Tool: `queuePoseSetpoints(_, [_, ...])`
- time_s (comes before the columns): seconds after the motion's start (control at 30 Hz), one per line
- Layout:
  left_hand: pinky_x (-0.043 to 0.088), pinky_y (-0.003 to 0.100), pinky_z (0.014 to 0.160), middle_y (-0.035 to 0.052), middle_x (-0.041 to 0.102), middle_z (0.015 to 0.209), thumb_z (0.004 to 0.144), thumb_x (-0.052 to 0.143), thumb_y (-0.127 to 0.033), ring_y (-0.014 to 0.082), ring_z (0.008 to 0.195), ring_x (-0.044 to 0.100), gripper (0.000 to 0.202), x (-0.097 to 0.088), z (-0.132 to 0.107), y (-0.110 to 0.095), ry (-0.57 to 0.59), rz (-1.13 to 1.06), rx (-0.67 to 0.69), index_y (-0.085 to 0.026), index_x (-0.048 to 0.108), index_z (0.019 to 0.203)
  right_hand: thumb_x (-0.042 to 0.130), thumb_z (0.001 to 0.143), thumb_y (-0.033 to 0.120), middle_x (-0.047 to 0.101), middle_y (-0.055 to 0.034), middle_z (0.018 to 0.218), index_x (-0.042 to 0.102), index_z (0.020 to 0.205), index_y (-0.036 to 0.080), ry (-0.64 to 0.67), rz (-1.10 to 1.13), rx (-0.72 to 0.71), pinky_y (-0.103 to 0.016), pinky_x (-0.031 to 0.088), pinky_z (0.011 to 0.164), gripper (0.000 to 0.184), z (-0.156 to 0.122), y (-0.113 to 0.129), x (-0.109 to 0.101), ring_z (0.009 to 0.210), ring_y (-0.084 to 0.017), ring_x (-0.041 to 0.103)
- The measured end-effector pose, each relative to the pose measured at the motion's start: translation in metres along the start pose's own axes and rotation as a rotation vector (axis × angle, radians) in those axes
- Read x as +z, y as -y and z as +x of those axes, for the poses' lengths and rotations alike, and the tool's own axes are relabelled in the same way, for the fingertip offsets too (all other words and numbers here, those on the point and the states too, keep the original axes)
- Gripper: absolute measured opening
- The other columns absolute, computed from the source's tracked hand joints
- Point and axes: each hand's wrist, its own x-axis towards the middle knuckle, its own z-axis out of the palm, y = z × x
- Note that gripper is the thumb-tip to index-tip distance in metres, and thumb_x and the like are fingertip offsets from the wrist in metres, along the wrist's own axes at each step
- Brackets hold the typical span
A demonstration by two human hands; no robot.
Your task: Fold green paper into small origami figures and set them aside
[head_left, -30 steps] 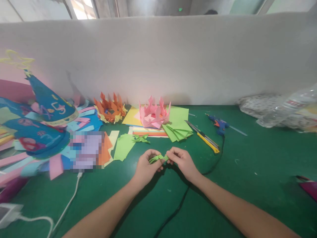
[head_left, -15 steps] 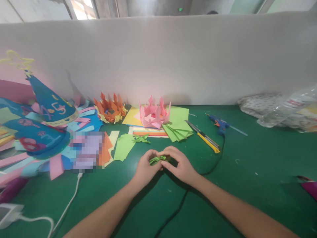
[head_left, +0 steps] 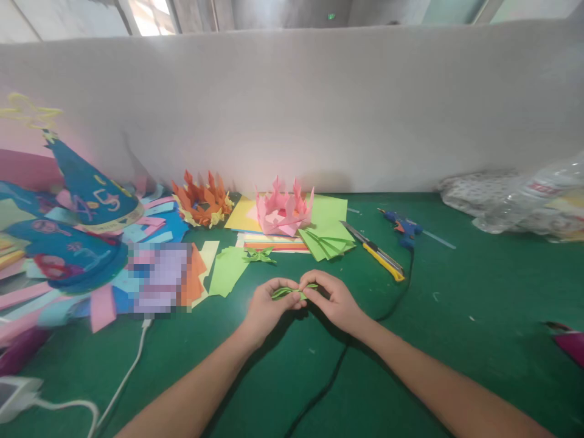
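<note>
Between my two hands is a small folded piece of green paper (head_left: pixel 283 293), partly hidden by my fingers. My left hand (head_left: pixel 272 304) grips its left part with the thumb in front. At its right part, my right hand (head_left: pixel 329 298) pinches the paper between thumb and fingers. The fingertips of both hands nearly meet. Beyond them on the table lies a similar green folded paper piece (head_left: pixel 260 255), next to flat green sheets (head_left: pixel 228 271). A pink paper crown (head_left: pixel 283 214) stands behind, on stacked coloured paper.
A yellow utility knife (head_left: pixel 376 252) with its blade out and a blue glue gun (head_left: pixel 404 226) lie to the right; the black cord (head_left: pixel 335 371) runs under my right arm. Blue paper hats (head_left: pixel 98 188) and an orange crown (head_left: pixel 204 204) stand left. A plastic bottle (head_left: pixel 531 194) lies far right.
My fingers have shifted on the green folded paper. My right hand's fingertips now pinch it more tightly near the middle, and more of the paper shows. Things on the table have stayed put.
</note>
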Motion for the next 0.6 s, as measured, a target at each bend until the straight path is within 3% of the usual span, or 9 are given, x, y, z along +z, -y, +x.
queuePoseSetpoints(0.13, [0.051, 0.025, 0.065, 0.0016, 0.065, 0.063, 0.062, 0.076, -0.032, 0.0122, 0.061, 0.062, 0.031, -0.002, 0.001, 0.003, 0.009, 0.092, 0.042, -0.012, 0.06, 0.08, 0.053, 0.086, 0.03, 0.06, -0.0028, 0.08, 0.059, 0.082, 0.019, 0.019, 0.089, 0.056, -0.027, 0.046, 0.069, 0.014, 0.0, 0.0, -0.001, 0.074, -0.016, 0.057])
queuePoseSetpoints(0.23, [0.049, 0.026, 0.066, 0.0014, 0.065, 0.069, 0.066, 0.072, -0.029, 0.0139, 0.068, 0.061, 0.023, -0.004, 0.001, 0.006, -0.027, 0.268, 0.157, -0.015, 0.061, 0.08, 0.053, 0.085, 0.028, 0.06, -0.002, 0.076, 0.058, 0.075, 0.019, -0.021, 0.053, 0.087, -0.027, 0.045, 0.068, 0.015, 0.001, 0.0, 0.001, 0.073, -0.015, 0.057])
queuePoseSetpoints(0.37, [0.046, 0.027, 0.073, 0.0022, 0.065, 0.083, 0.07, 0.067, -0.027, 0.0163, 0.08, 0.06, 0.015, -0.007, 0.002, 0.008, -0.059, 0.462, 0.293, -0.018, 0.062, 0.082, 0.057, 0.08, 0.021, 0.06, -0.0012, 0.079, 0.057, 0.081, 0.019, -0.069, 0.025, 0.096, -0.026, 0.046, 0.07, 0.002, 0.001, 0.0, 0.004, 0.075, -0.015, 0.057])
queuePoseSetpoints(0.47, [0.045, 0.027, 0.074, 0.0024, 0.065, 0.084, 0.071, 0.066, -0.029, 0.0164, 0.081, 0.06, 0.018, -0.006, 0.002, 0.01, -0.048, 0.492, 0.297, -0.018, 0.06, 0.084, 0.057, 0.079, 0.019, 0.055, 0.0001, 0.077, 0.052, 0.081, 0.019, -0.103, 0.062, 0.094, -0.025, 0.046, 0.067, 0.005, 0.001, 0.0, 0.005, 0.073, -0.013, 0.055])
queuePoseSetpoints(0.6, [0.048, 0.028, 0.072, 0.0053, 0.065, 0.088, 0.071, 0.066, -0.036, 0.0161, 0.076, 0.061, 0.029, -0.005, 0.003, 0.011, -0.046, 0.363, 0.231, -0.016, 0.059, 0.092, 0.057, 0.079, 0.019, 0.052, 0.0008, 0.075, 0.048, 0.08, 0.02, -0.128, 0.106, 0.095, -0.024, 0.046, 0.065, 0.009, 0.002, 0.0, 0.004, 0.071, -0.013, 0.054])
